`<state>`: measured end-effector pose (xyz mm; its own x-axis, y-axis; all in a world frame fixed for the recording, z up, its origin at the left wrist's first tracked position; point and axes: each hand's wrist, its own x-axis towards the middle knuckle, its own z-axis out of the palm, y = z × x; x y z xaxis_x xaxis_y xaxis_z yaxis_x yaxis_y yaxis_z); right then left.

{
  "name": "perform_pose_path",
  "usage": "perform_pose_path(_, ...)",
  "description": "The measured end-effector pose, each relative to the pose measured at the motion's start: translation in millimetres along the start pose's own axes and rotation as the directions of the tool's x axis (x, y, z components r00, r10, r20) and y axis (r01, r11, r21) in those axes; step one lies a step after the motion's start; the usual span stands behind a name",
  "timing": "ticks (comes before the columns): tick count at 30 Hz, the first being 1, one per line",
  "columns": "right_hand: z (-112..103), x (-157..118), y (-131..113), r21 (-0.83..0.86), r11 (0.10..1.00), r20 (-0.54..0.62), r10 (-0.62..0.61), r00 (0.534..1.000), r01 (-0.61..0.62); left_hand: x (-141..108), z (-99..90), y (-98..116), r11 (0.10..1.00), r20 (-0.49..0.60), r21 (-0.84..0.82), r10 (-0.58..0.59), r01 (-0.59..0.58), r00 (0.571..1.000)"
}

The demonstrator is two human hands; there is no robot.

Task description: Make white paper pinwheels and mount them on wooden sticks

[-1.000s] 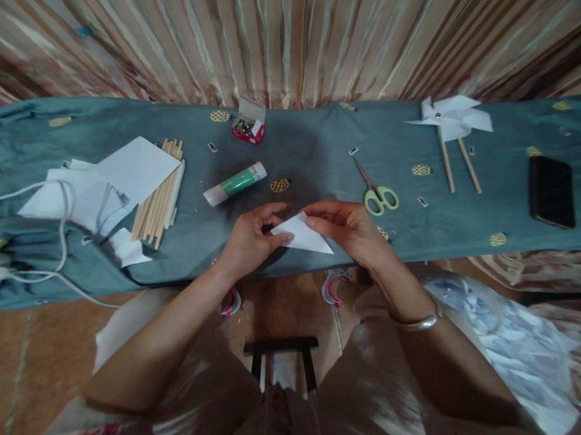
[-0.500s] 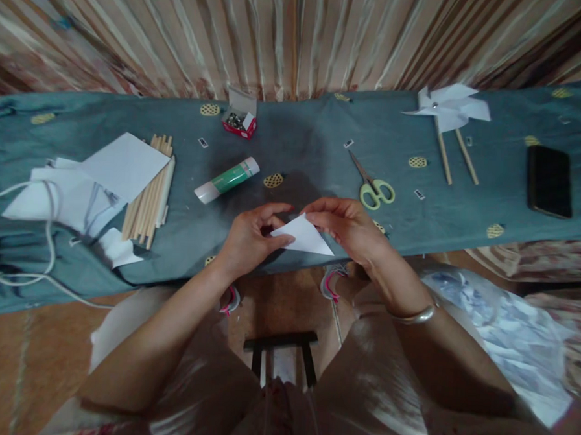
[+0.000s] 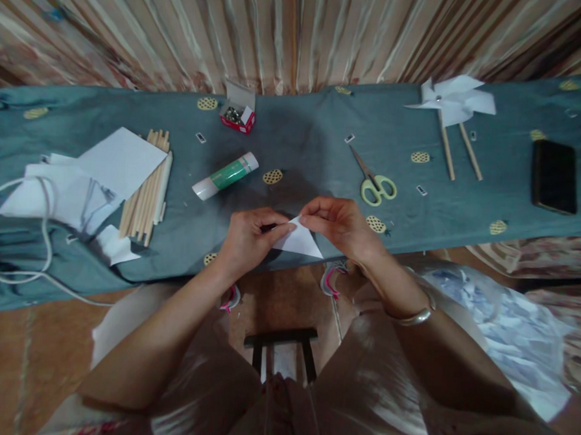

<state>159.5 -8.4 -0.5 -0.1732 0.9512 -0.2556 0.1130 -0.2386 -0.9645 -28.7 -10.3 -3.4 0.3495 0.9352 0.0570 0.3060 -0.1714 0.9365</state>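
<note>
A white sheet of paper (image 3: 300,240), folded into a triangle, is held near the front edge of the table. My left hand (image 3: 253,240) pinches it between thumb and fingers at its upper left side. With thumb and forefinger, my right hand (image 3: 336,224) grips the top corner, close to the left fingertips. Green-handled scissors (image 3: 377,186) lie just beyond my right hand. A green and white glue stick (image 3: 226,176) rests beyond my left hand.
Wooden sticks (image 3: 144,203) and white paper sheets (image 3: 122,163) lie at the left, beside a white cable (image 3: 48,237). A small red box of metal pins (image 3: 238,114) stands open at the back. On the right are paper pinwheels (image 3: 455,99) on sticks and a black phone (image 3: 554,176).
My left thumb and fingers have moved up the paper towards its top corner, nearer to my right fingertips. The paper has shifted slightly left.
</note>
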Motion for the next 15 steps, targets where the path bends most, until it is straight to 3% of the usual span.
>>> perform_pose_path(8,4.5,-0.4,-3.9,0.053,0.997,-0.039,0.055,0.998,-0.053,-2.9,2.4,3.9,0.981,-0.106,-0.081,-0.184,0.176,0.977)
perform_pose_path(15,3.2,-1.0,-2.7,-0.077,0.997,-0.031,-0.031,0.999,0.029,1.7,-6.8,8.4,0.988,-0.064,-0.006,-0.151,0.151,0.986)
